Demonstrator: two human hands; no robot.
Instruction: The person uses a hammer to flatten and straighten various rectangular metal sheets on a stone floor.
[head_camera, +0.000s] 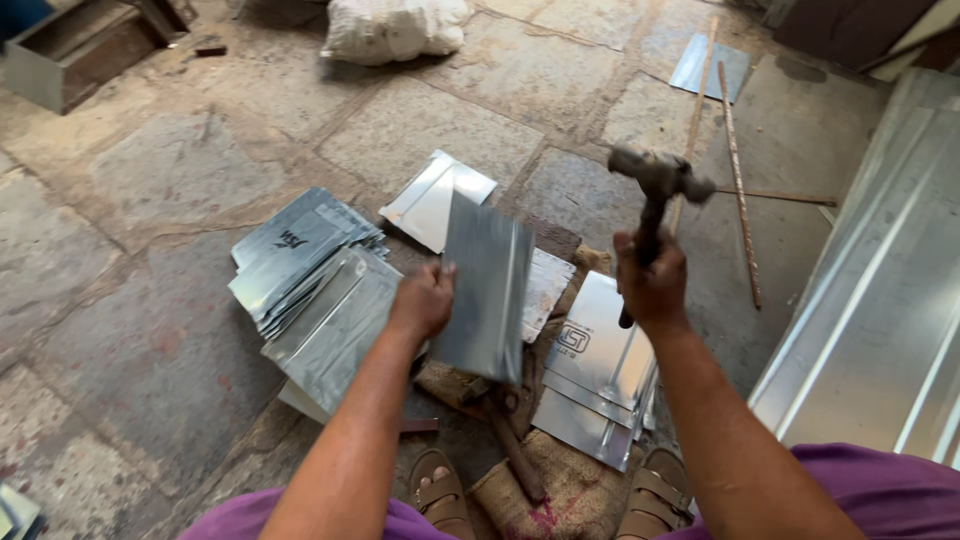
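Observation:
My left hand (423, 299) grips a rectangular sheet-metal piece (488, 285) by its left edge and holds it up, tilted, above the floor. My right hand (652, 282) is closed around the dark handle of a hammer (656, 190), whose head is raised to the right of the sheet. A pile of similar folded metal sheets (320, 280) lies on the floor to the left. Another small pile (598, 372) lies below my right hand. A wooden bar (512, 452) rests on burlap sacking (570, 495) between my sandalled feet.
A large corrugated metal sheet (880, 300) leans at the right. Thin rods (738, 180) lie on the stone floor beyond the hammer. A white sack (393, 28) sits at the back, a metal box (70, 50) at the far left, one flat sheet (710, 66) far right.

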